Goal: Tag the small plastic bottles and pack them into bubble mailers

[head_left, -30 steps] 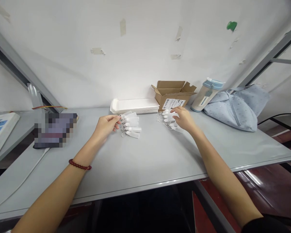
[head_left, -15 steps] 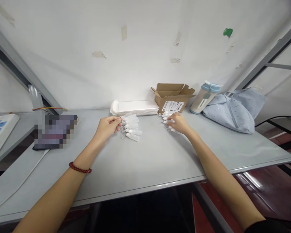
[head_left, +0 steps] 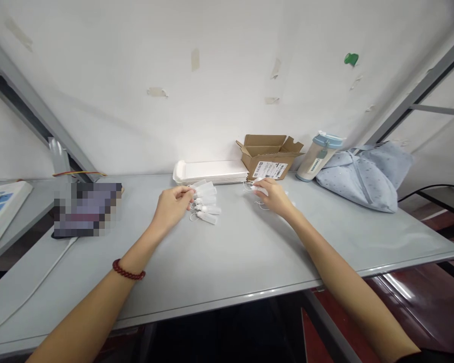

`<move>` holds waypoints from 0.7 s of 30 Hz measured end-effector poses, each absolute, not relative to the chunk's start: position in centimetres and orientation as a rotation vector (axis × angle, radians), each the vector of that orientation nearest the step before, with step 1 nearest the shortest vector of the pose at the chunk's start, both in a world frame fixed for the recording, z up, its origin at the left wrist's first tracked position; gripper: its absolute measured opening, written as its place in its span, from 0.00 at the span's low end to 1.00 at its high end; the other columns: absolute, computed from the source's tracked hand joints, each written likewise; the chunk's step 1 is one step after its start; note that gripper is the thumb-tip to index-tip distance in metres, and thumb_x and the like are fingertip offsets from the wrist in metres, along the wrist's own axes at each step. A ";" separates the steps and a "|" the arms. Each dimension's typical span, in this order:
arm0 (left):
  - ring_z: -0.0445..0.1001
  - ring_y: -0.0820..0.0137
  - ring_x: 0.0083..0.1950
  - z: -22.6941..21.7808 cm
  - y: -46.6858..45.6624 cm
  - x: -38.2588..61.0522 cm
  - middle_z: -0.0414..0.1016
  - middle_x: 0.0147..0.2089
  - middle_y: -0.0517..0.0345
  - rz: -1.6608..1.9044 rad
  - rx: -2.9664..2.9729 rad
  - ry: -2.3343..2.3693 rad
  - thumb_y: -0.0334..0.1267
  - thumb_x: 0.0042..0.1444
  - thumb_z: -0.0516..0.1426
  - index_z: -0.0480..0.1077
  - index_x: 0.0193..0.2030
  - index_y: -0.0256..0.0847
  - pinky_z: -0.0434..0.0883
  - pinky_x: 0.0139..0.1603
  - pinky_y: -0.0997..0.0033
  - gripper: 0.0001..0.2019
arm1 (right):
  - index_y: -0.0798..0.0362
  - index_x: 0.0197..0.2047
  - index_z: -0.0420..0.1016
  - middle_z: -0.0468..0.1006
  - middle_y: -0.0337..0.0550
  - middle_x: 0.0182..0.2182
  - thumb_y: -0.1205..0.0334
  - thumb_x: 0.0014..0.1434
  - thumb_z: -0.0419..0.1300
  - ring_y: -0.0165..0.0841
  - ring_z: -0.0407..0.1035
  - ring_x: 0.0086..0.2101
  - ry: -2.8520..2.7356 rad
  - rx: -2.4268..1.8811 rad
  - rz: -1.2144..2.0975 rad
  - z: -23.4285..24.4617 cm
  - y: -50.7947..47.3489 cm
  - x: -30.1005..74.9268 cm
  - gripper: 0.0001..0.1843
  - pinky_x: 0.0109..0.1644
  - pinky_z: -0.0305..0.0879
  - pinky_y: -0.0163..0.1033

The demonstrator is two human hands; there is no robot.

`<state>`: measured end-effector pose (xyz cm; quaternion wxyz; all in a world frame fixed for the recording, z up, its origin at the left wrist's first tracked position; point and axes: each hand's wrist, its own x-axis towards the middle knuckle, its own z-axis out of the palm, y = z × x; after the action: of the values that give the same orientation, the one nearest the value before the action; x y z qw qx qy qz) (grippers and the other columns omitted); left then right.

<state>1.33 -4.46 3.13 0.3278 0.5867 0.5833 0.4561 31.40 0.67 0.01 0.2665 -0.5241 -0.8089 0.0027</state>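
Note:
My left hand [head_left: 172,205] is closed in a pinch at the cap end of a small translucent white bottle [head_left: 205,187] with a thin loop. Several more such bottles [head_left: 207,218] lie fanned in a column beside and below its fingertips, caps and loops toward the left. To the right, my right hand [head_left: 275,197] has its thumb and fingers closed on one or more similar small bottles [head_left: 260,190]; the fingers hide how many. Other loops and bottle ends peek out under and around that hand on the table.
Behind the hands sit a stack of flat white boxes [head_left: 214,172] and an open cardboard box [head_left: 267,161]. A tumbler [head_left: 318,159] and a light blue bag [head_left: 357,181] stand to the right. At the left lies a pixelated phone [head_left: 85,209] with a white cable [head_left: 38,282].
My right hand has shifted slightly left and gathered the small bottles that lay in a row under it. My left hand stays at its bottles. The view has tilted a little.

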 end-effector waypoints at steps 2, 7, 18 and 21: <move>0.69 0.73 0.25 3.1 -5.0 1.9 0.73 0.27 0.59 1.145 1.635 1.501 0.44 0.51 0.56 0.75 0.34 0.36 0.67 0.28 0.72 0.13 | 0.53 0.45 0.74 0.75 0.49 0.40 0.64 0.60 0.56 0.41 0.68 0.44 -2.142 -1.214 -0.015 0.2 -0.1 30.3 0.10 0.49 0.65 0.48; 0.70 0.73 0.25 2.7 -5.9 3.6 0.73 0.29 0.59 0.994 1.753 1.386 0.47 0.55 0.54 0.74 0.44 0.36 0.69 0.30 0.71 0.18 | 0.52 0.46 0.73 0.73 0.50 0.39 0.64 0.62 0.55 0.40 0.67 0.42 -2.185 -0.987 -0.034 0.4 -2.1 27.7 0.10 0.46 0.67 0.47; 0.70 0.72 0.25 2.4 -6.3 4.4 0.74 0.31 0.57 0.887 1.737 1.301 0.48 0.57 0.53 0.73 0.43 0.36 0.69 0.28 0.71 0.18 | 0.53 0.46 0.72 0.72 0.50 0.39 0.61 0.64 0.52 0.37 0.67 0.40 -2.307 -0.847 -0.022 0.8 -3.8 26.0 0.11 0.44 0.67 0.45; 0.70 0.72 0.24 2.5 -6.4 4.3 0.74 0.29 0.57 0.875 1.757 1.310 0.47 0.56 0.53 0.74 0.39 0.37 0.69 0.28 0.71 0.15 | 0.53 0.46 0.72 0.71 0.50 0.39 0.61 0.65 0.52 0.37 0.67 0.39 -2.318 -0.845 -0.025 0.7 -3.9 25.8 0.11 0.43 0.67 0.44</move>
<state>4.34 -6.36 2.48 0.3810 0.6883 0.5135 0.3427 25.81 -3.90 0.73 0.3307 -0.3231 -0.8867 -0.0095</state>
